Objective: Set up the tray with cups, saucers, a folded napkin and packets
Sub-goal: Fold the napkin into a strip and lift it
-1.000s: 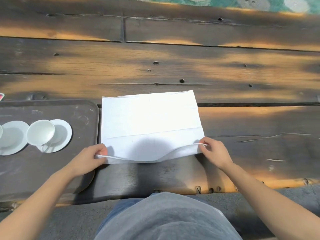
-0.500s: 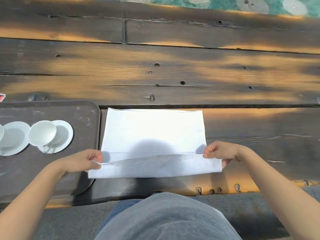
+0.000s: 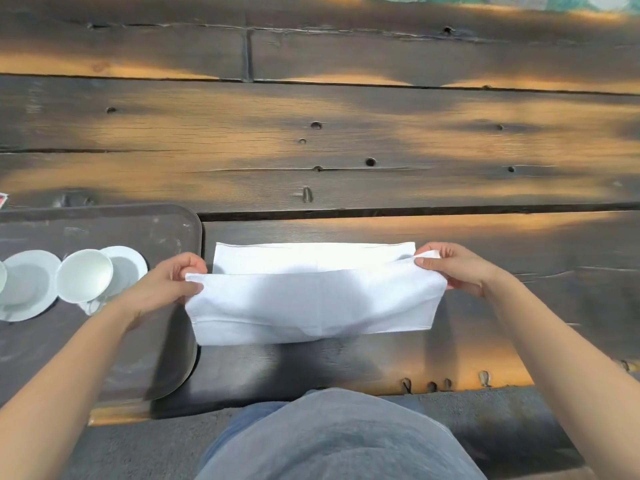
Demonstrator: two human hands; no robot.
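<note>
Up comes the near flap: left hand (image 3: 166,285) and right hand (image 3: 460,268) pinch napkin (image 3: 311,299) corners, mid-fold; next, lay it flat.

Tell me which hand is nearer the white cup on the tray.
Left. The left hand pinches a napkin corner just right of the cup; the right hand pinches the opposite corner, beyond the napkin.
</note>
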